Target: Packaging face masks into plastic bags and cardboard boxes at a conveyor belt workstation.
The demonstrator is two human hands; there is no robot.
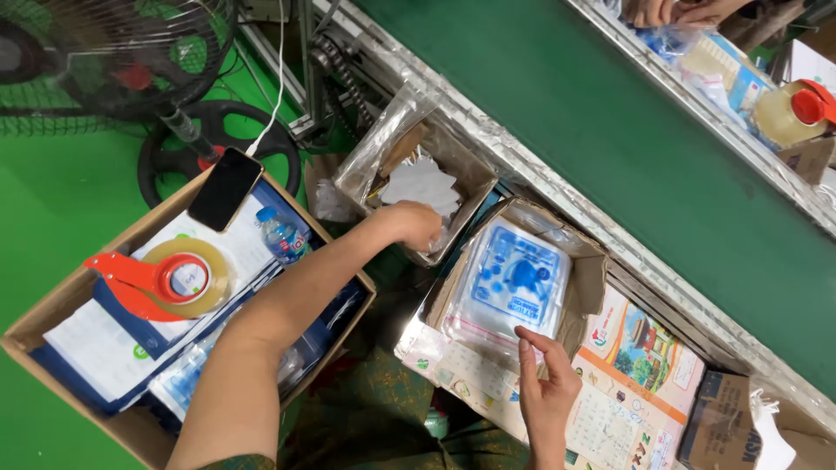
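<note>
The left hand (pixel 416 224) is closed loosely inside the foil-lined carton (pixel 470 187), on the white paper pieces (pixel 422 184); a single piece is best pinched. The right hand (pixel 544 383) is released, fingertips resting on the clear blue-printed packet (pixel 514 287) in the adjacent box (pixel 589 278), which should be held flat.

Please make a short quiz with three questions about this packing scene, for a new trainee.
1. True or false: the left hand reaches into the box of white sheets.
2. What do the right hand's fingers touch? A) phone B) clear bag with blue print C) bottle
3. What lies on the papers beside the phone?

Key:
1. True
2. B, the bag
3. An orange tape dispenser
</note>
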